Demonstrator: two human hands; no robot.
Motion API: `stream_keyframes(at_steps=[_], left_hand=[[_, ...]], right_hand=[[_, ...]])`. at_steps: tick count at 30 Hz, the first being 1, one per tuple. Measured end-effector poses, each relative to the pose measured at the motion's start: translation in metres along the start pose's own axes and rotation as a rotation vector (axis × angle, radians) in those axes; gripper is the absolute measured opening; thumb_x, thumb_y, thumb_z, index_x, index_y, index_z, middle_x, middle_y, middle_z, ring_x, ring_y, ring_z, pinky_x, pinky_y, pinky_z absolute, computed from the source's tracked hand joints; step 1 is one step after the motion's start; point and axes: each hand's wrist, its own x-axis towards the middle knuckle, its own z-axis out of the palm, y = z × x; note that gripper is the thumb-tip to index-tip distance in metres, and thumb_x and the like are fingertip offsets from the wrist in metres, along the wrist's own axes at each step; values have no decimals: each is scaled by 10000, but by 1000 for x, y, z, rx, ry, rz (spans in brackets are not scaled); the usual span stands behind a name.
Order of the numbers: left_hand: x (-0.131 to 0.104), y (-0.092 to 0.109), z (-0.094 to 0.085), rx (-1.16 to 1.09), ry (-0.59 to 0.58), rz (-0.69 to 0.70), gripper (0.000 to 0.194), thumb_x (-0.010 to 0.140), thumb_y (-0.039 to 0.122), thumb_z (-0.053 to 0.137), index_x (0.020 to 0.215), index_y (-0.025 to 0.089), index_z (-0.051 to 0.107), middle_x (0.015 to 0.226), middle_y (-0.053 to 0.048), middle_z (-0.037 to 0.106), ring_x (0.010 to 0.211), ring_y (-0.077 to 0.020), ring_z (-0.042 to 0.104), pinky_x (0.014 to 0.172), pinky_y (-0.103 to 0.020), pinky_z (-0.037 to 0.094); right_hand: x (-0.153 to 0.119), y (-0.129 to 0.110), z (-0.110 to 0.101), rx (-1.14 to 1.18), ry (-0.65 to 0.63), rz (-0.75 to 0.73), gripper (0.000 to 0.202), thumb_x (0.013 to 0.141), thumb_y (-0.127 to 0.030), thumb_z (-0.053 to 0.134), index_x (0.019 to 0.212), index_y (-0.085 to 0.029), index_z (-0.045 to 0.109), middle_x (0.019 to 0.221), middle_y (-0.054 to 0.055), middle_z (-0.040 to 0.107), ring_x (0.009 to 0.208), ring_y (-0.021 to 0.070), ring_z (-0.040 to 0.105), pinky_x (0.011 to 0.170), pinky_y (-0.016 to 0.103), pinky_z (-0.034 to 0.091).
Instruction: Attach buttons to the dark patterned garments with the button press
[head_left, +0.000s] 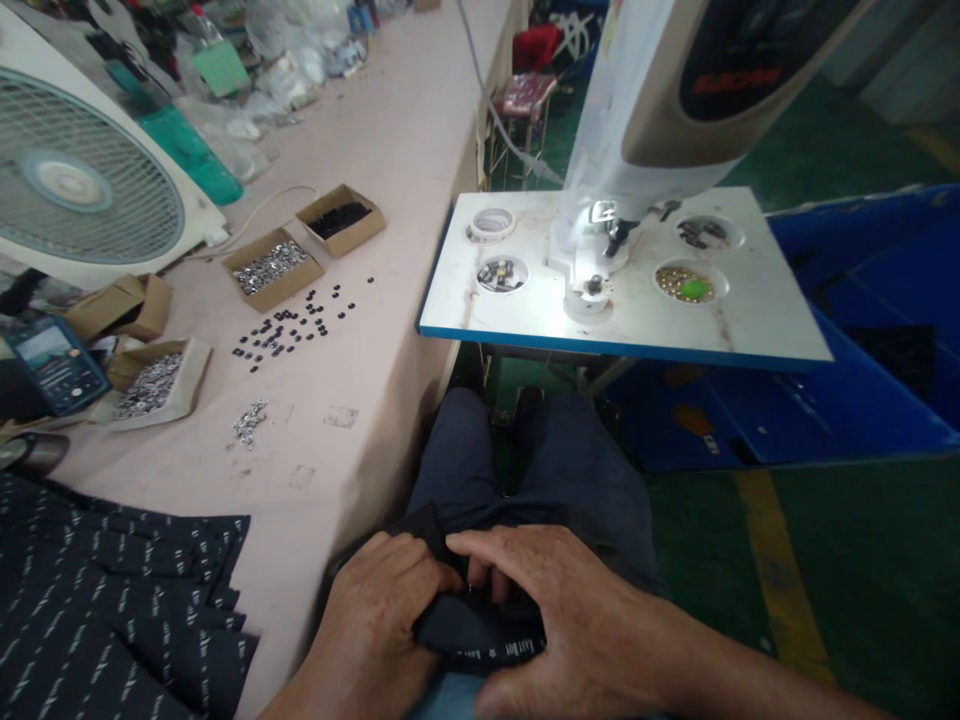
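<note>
Over my lap I hold a black garment (pixel 476 628), its folded band printed with white lettering that reads "East Boy". My left hand (pixel 382 605) is closed on the band's left part, thumb and fingers pinching the cloth. From the right, my right hand (pixel 574 620) curls round the other end, with its fingertips bent into the cloth near the middle. A tiny shiny spot shows between the two hands; I cannot make out what it is. Ahead stands a fastener press (pixel 600 240) with a lit work point on a white table (pixel 525 325).
On the bench at left are boxes of silver fasteners (pixel 274 268) and black fasteners (pixel 337 218), scattered black pieces (pixel 289 330), a silver pile (pixel 249 424), stacked printed black cloth (pixel 112 600), a phone (pixel 60 365) and a fan (pixel 82 180). A blue bin (pixel 885 250) stands right.
</note>
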Motion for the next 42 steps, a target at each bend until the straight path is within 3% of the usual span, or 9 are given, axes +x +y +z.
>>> stream_keyframes(at_steps=[5,11,15,18,23,31,36,42], left_hand=[[6,1,0,-63,-36,-97,185,732,61,601,782,230,657,712,20,674,642,-155,605,590,-284,373],[8,-2,0,-187,-130,-267,234,645,14,607,724,225,671,699,34,690,639,-142,631,575,-240,412],[10,-2,2,-254,-201,-346,214,719,23,609,740,221,687,727,28,694,663,-135,637,585,-224,428],[12,-2,1,-297,-235,-385,178,771,53,634,754,219,697,741,27,695,682,-135,641,593,-218,425],[18,0,-2,-324,-278,-411,100,862,213,676,765,205,697,737,27,683,666,-123,604,583,-215,383],[29,-1,-5,-415,-445,-622,132,819,298,724,774,176,705,789,29,674,748,-130,596,635,-208,390],[35,-4,-7,-489,-486,-715,212,771,333,754,746,150,649,688,57,549,638,-93,447,539,-204,297],[44,-7,-17,-737,-594,-797,254,754,334,761,807,135,612,668,67,428,611,-75,323,532,-211,232]], right_hand=[[8,0,4,28,39,19,642,743,-146,703,1366,-234,576,1027,10,733,849,164,672,817,263,495],[10,-2,-2,-18,-27,44,692,709,-273,823,1359,-252,586,1085,9,737,926,208,678,882,307,482],[10,1,3,-48,14,40,553,795,-157,685,1335,-250,609,1133,33,740,1029,216,678,934,309,478],[11,6,9,-64,57,3,569,778,-113,631,1332,-242,612,1197,53,730,1097,224,668,974,314,471],[15,12,10,-63,52,45,504,760,-114,602,1243,-239,670,1149,48,747,1034,226,691,910,309,494],[24,11,-4,256,17,199,489,747,-100,602,1200,-258,700,926,-20,762,795,148,698,676,212,484],[31,15,-10,441,-58,280,442,752,-115,624,1174,-209,713,868,-16,750,682,120,643,559,180,426],[36,24,-13,614,-127,318,502,736,-145,664,1237,-177,682,923,3,745,674,104,602,565,169,420]])
